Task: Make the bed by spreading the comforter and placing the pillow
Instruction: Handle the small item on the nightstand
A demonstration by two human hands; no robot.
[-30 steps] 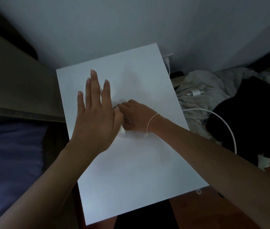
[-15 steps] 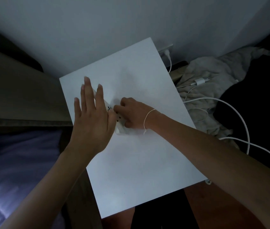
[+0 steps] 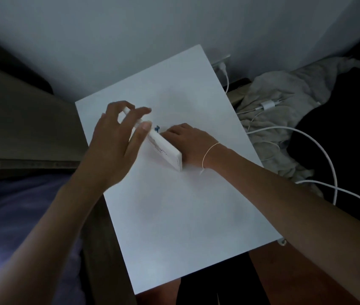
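A flat white slab-like object [image 3: 166, 151] with small dark markings stands tilted on its long edge on a white nightstand top [image 3: 185, 216]. My left hand [image 3: 113, 148] pinches its far end between thumb and curled fingers. My right hand [image 3: 193, 143] lies behind it, fingers curled against its lower part. A purple comforter [image 3: 20, 216] fills the lower left corner, apart from both hands. No pillow is in view.
A beige headboard [image 3: 20, 119] stands left of the nightstand, against the grey wall. To the right lies a heap of grey cloth [image 3: 284, 102] and a black garment [image 3: 339, 128], with white charging cables [image 3: 320, 146] and an adapter [image 3: 267, 105] over them. Brown floor [image 3: 295, 278] shows at the bottom right.
My left hand went from flat and spread over the object to pinching its far end. The object has come up from lying flat onto its edge. The view shifted slightly right.
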